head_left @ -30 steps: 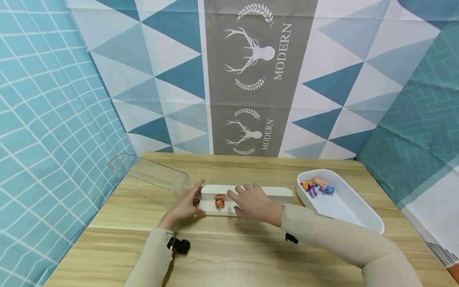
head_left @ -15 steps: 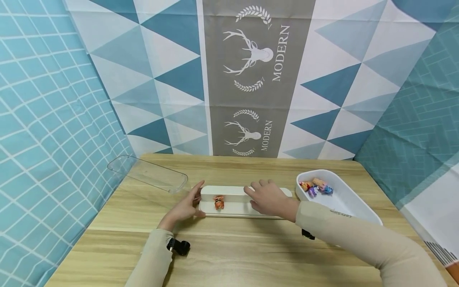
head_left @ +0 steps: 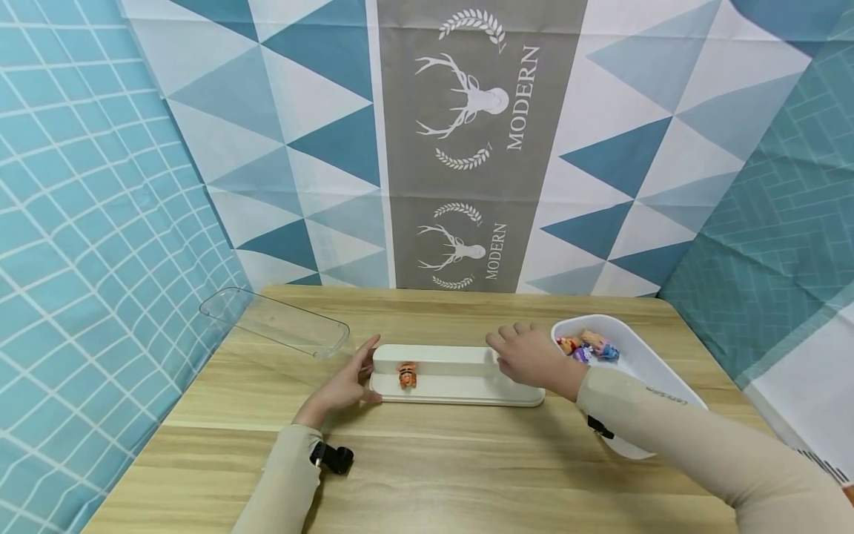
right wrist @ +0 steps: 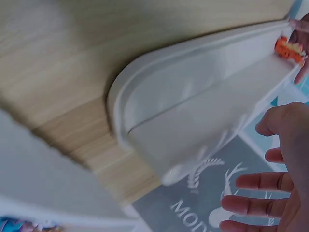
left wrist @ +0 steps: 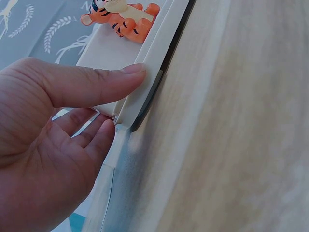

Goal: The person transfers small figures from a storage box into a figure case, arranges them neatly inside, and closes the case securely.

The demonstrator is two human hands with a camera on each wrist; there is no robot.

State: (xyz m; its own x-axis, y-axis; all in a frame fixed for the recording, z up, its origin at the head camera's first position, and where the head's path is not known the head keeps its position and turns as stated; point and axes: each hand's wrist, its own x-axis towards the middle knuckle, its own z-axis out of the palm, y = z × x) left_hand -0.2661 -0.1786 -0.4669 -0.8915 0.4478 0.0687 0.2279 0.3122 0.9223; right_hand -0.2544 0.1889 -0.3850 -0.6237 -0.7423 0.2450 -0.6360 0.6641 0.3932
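A long white stepped display stand [head_left: 460,387] lies across the middle of the table. My left hand [head_left: 340,386] grips its left end; in the left wrist view the thumb [left wrist: 116,84] lies on the front lip and the fingertips touch the end corner. An orange striped tiger figurine [head_left: 408,376] is on the stand's lower step near that hand. Over the stand's right end is my right hand [head_left: 530,357], holding nothing. The right wrist view shows its fingers [right wrist: 263,181] spread apart, off the stand's surface.
At right, a white tray [head_left: 657,371] holds several small colourful figurines [head_left: 587,346], partly behind my right forearm. A clear plastic cover [head_left: 280,322] stands at the back left. Patterned cloth hangs behind the wooden table [head_left: 427,467].
My right hand has moved rightward along the stand, from near the tiger figurine to the right end beside the tray. The left hand and the figurine have stayed put.
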